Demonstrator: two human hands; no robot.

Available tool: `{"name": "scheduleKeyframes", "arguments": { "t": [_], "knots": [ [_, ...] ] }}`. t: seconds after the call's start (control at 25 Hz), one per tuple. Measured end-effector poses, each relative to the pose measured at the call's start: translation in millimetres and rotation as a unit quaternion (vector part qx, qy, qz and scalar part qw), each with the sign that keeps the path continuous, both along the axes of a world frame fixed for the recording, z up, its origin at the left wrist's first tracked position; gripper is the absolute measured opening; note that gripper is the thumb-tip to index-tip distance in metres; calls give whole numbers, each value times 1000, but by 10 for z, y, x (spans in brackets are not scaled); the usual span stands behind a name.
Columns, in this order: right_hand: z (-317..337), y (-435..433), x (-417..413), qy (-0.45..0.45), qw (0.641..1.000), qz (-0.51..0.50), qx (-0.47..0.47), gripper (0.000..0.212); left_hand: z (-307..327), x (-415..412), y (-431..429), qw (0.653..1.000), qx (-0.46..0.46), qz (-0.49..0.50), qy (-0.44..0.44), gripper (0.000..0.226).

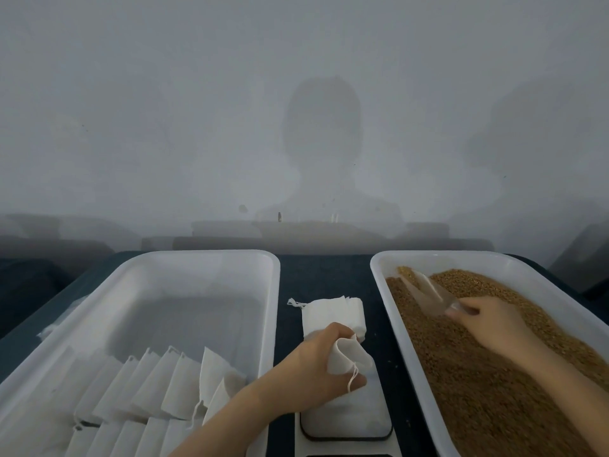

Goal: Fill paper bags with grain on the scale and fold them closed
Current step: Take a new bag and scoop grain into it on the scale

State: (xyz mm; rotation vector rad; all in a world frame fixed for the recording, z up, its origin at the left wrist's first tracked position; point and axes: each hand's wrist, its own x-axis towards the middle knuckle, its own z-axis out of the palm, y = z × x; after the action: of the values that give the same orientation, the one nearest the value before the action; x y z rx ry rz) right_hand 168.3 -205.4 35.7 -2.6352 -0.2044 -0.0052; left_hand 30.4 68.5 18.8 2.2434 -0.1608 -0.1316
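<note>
White paper bag (pixel 350 357) gripped by left hand (pixel 313 362) fingers, 6 o'clock; right hand (pixel 487 321) fingers grip clear plastic scoop (pixel 428 293), 4 o'clock.

Looks like a little hand-packing bench to me; plain pale wall (pixel 131 94) at the far side; dark table (pixel 326 275); right tray (pixel 494 257) full of loose grain (pixel 478 374); left tray (pixel 197 255) holding rows of paper bags (pixel 148 384); small scale (pixel 346 420) between them at the near edge.

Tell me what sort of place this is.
Most likely a small hand-packing bench: a white tray of loose grain with a scoop, a second tray holding rows of small paper bags, and a scale between them.
</note>
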Motion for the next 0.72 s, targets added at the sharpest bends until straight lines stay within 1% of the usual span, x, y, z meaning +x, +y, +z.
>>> {"name": "scheduleKeyframes", "arguments": {
  "t": [0.08,0.16,0.36,0.56,0.72],
  "knots": [
    [46,-125,-78,7,1000,0,-13,34,-4,5,1,1000,2,1,1,51],
    [83,-249,-163,9,1000,0,-24,37,-8,9,1,1000,8,4,0,52],
    [241,-422,-442,-9,997,65,-34,30,-42,14,-3,1000,11,12,-11,50],
    [581,-294,-785,-6,990,138,18,32,-76,25,2,999,38,20,-17,55],
    [702,-115,-953,8,981,192,-5,33,-89,14,3,998,51,24,-28,61]
  ]
}}
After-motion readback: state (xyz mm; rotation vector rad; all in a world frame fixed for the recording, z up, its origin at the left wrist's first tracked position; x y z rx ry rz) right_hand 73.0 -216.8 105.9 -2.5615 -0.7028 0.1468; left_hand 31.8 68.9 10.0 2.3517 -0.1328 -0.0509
